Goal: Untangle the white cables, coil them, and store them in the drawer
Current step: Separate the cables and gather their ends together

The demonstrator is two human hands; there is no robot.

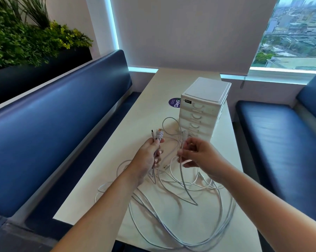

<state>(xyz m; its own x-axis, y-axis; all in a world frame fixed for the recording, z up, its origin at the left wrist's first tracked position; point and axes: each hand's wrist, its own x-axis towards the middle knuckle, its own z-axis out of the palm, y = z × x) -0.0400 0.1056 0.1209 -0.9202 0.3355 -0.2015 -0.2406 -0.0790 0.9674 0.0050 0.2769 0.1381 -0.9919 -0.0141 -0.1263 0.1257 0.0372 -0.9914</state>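
On the head camera I saw both hands raised over the near half of the pale table (150,84). The left hand (150,157) was closed round a bundle of cable ends; their plugs (158,135) stuck up above the fist, and the leads dropped out below the palm. The right hand (199,157) was slightly blurred. Its thumb and fingers pinched a single greyish-white lead, with one plug (185,133) standing above the fingers and the rest hanging to the tabletop.

The white cables (180,197) lay in a loose, overlapping tangle on the table beneath and nearer than the hands. Wide loops ran out to the near right, and one loop arched up on the far side, just beside the drawer unit. That white plastic drawer unit (202,110) stood upright past the hands, right of centre, with every drawer I could see pushed in. A round purple sticker (174,102) sat on the table at its left.

Dark blue padded benches flanked the table, left (53,124) and right (280,133). Green plants (26,39) filled a planter at far left. A lowered blind (190,30) hung beyond the table, with a window (295,33) showing city buildings at far right.
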